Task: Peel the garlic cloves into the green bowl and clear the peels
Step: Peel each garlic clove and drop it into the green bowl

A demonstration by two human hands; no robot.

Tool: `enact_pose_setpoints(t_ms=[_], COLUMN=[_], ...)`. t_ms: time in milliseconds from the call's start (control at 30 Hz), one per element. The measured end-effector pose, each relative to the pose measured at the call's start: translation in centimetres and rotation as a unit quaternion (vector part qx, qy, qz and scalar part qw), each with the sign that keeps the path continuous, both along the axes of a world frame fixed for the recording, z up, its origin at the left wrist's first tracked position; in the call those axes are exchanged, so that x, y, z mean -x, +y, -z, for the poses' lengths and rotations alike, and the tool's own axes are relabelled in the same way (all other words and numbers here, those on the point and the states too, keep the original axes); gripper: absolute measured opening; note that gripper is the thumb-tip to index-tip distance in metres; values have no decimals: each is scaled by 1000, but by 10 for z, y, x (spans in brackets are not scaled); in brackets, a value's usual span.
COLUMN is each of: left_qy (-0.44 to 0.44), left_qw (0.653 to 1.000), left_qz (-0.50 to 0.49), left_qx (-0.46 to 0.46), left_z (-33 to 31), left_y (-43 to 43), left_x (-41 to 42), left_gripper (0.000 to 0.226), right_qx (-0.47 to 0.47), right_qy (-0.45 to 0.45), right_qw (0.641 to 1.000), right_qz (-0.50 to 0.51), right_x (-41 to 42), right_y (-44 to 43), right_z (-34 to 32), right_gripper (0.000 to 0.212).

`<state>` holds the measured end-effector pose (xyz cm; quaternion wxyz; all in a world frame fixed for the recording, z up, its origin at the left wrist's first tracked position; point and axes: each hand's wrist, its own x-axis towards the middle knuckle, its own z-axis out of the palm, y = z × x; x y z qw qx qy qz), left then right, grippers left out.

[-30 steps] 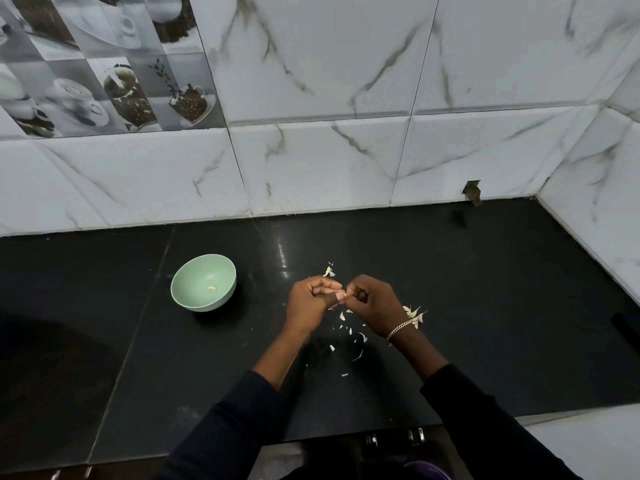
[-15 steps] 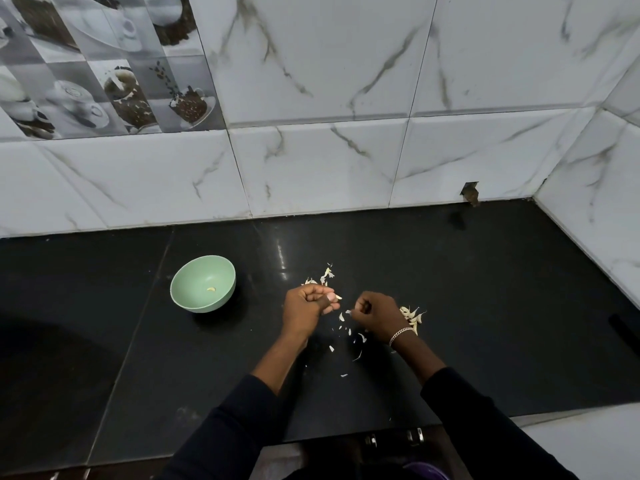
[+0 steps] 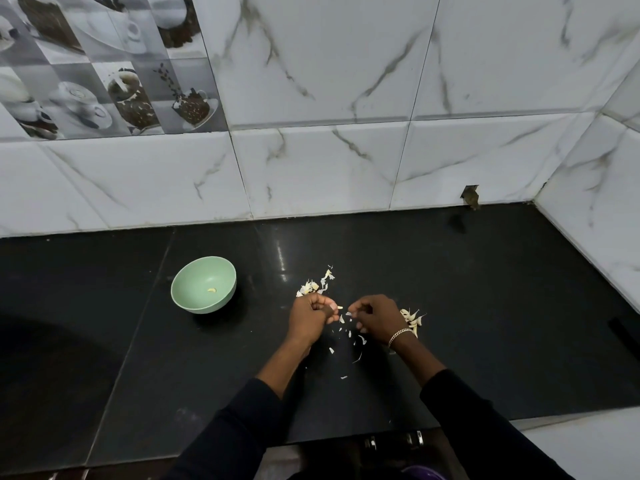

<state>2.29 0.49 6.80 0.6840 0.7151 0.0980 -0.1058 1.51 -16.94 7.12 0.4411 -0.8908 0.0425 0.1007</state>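
My left hand (image 3: 311, 315) is curled round a garlic clove (image 3: 339, 307), whose pale tip pokes out by the thumb. A short gap to its right, my right hand (image 3: 375, 317), with a bracelet on the wrist, pinches a small bit of peel (image 3: 349, 313) at its fingertips. The green bowl (image 3: 194, 301) stands on the black counter to the left of my hands, with one peeled clove (image 3: 212, 290) inside. Loose peels (image 3: 356, 337) lie scattered under and between my hands.
A clump of garlic pieces and skins (image 3: 313, 285) lies just behind my left hand, and another clump (image 3: 412, 317) sits right of my right hand. White marble-look tiled walls (image 3: 346, 161) close the counter at the back and right. The counter's front edge (image 3: 398, 429) runs below my forearms.
My hands were pressed together around the clove and have pulled a little apart, the right taking a bit of peel with it. Both hands dropped slightly toward me, uncovering the clump behind the left hand.
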Motion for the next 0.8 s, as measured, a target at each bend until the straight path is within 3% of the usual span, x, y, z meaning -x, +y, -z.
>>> enact_pose_setpoints(t_ms=[133, 333, 600, 667, 800], left_qy=[2, -8, -95, -105, -108], left_qw=[1000, 1000, 976, 971, 976], left_qz=[1, 11, 25, 27, 36], left_qx=[11, 1, -193, -213, -186], left_z=[1, 1, 1, 2, 1], left_y=[-2, 1, -3, -4, -2], left_x=[-1, 0, 3, 3, 1], left_gripper=[11, 6, 19, 20, 19], right_qx=[-83, -13, 139, 143, 66], right_qy=[-17, -47, -30, -16, 8], right_qw=[996, 996, 982, 983, 994], right_qz=[-2, -71, -121, -118, -86], right_x=[1, -6, -11, -12, -11], right_y=[6, 11, 18, 18, 12], right_z=[-9, -13, -23, -24, -21], right_gripper=[10, 7, 18, 23, 15])
